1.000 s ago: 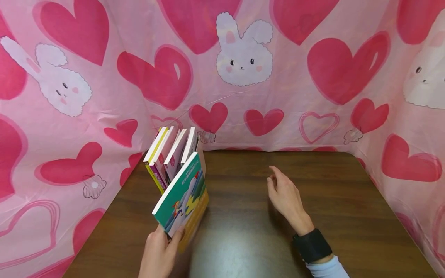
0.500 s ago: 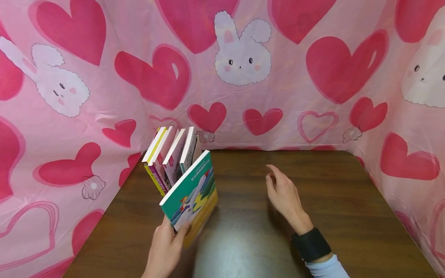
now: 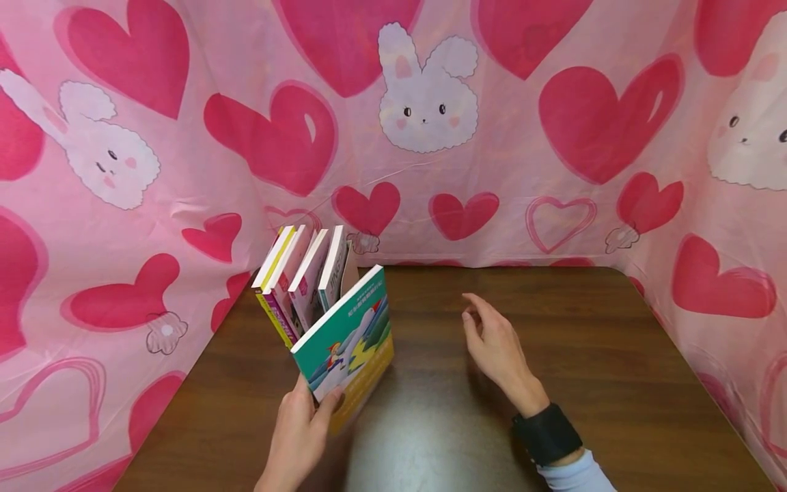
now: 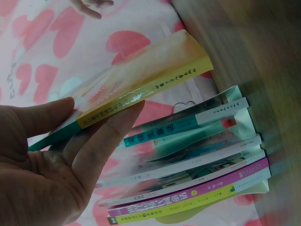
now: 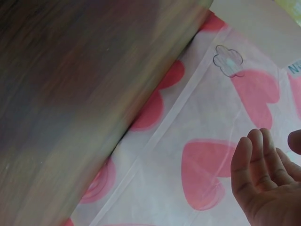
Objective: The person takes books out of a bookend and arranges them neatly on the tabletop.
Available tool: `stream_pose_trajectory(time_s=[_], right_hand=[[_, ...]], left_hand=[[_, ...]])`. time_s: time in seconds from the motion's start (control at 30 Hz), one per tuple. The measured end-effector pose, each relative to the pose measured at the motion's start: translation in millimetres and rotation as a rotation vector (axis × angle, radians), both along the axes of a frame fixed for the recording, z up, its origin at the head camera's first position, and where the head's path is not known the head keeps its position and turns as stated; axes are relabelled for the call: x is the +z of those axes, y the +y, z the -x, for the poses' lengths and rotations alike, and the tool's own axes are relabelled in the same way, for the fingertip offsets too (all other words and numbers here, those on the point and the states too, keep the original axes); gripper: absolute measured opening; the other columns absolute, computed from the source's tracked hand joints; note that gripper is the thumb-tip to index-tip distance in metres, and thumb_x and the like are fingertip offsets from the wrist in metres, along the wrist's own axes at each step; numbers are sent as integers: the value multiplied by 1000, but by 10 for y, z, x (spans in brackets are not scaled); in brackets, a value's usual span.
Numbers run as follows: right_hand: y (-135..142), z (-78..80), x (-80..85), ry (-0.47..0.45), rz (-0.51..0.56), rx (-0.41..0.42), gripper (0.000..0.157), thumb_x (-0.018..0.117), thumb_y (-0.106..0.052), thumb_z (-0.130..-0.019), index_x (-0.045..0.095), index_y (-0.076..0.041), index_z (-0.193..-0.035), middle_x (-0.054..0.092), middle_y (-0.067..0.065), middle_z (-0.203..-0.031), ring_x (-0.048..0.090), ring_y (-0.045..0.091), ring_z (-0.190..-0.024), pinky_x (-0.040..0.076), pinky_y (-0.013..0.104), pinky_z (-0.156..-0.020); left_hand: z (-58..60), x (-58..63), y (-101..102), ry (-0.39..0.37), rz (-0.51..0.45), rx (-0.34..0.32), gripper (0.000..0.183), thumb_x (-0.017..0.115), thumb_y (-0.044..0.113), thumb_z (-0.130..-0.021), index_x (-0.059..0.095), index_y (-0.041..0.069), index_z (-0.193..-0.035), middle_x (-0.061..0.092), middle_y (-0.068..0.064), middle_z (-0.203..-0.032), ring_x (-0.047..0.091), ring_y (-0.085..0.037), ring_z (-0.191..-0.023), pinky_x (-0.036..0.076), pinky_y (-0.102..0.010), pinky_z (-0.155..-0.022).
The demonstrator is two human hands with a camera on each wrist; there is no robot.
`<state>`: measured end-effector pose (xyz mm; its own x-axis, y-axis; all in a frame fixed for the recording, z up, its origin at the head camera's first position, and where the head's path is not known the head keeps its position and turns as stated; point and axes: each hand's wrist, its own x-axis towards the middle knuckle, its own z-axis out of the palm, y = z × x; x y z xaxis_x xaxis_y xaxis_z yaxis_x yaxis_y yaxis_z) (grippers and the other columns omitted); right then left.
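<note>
My left hand (image 3: 298, 427) grips a thin paperback book (image 3: 350, 352) by its spine side, thumb on the cover. The cover is green above and yellow below, with a picture of a bird and a small figure. The left wrist view shows the fingers under the yellow and green spine (image 4: 155, 89). The held book is tilted, in front of a row of upright books (image 3: 307, 280). Among their spines are a teal one (image 4: 160, 134), a purple one (image 4: 188, 195) and a yellow one (image 4: 178, 207). My right hand (image 3: 501, 352) is over the table, fingers relaxed, holding nothing.
The dark wooden table (image 3: 553, 307) has a pink cloth (image 3: 510, 171) with hearts and rabbits behind it and at both sides. A beige upright piece (image 3: 350, 270) stands at the row's right end, partly hidden. A black band (image 3: 547, 434) wraps the right wrist.
My left hand has moved to the right with the book, showing more of the row behind it. The right hand has shifted slightly left. The row stays put.
</note>
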<state>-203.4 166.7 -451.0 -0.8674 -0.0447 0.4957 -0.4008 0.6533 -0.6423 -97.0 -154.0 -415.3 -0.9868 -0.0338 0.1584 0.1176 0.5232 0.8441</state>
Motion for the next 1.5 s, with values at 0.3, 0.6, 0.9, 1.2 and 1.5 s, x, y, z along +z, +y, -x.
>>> stream_pose_trajectory(time_s=[0.3, 0.6, 0.9, 1.2, 1.5], right_hand=[[-106, -23, -5, 41, 15, 109, 39, 66, -8, -104, 60, -7, -143, 66, 4, -106, 58, 15, -84, 56, 38, -70], [-259, -43, -50, 32, 4, 192, 46, 68, -14, -104, 55, -8, -148, 65, 2, -114, 56, 13, -88, 52, 31, -70], [-417, -61, -87, -64, 8, 275, 58, 65, -15, -106, 42, -14, -159, 63, 8, -138, 56, 17, -102, 54, 37, -80], [-475, -66, -104, -122, -6, 345, 73, 60, -16, -109, 21, -26, -170, 59, 12, -144, 60, 23, -121, 54, 50, -100], [-448, -57, -135, -114, 15, 364, 81, 65, -20, -107, 15, -21, -171, 54, 8, -148, 58, 19, -117, 53, 44, -103]], left_hand=[[103, 11, 17, -12, -60, -31, 50, 70, 5, -101, 53, 9, -147, 67, -15, -138, 67, -37, -121, 54, -57, -97], [197, -14, 35, -9, -107, -58, 51, 71, 4, -100, 53, 9, -148, 66, -15, -140, 67, -38, -123, 54, -55, -97], [291, -38, 54, -102, -149, -71, 52, 67, 4, -103, 49, 9, -152, 62, -17, -144, 63, -40, -128, 52, -57, -100], [370, -49, 65, -102, -163, -85, 55, 69, 5, -102, 48, 9, -153, 61, -17, -144, 63, -40, -128, 53, -57, -99], [428, -80, 104, -83, -202, -128, 54, 68, 2, -102, 50, 9, -152, 62, -16, -144, 63, -41, -128, 52, -56, -99]])
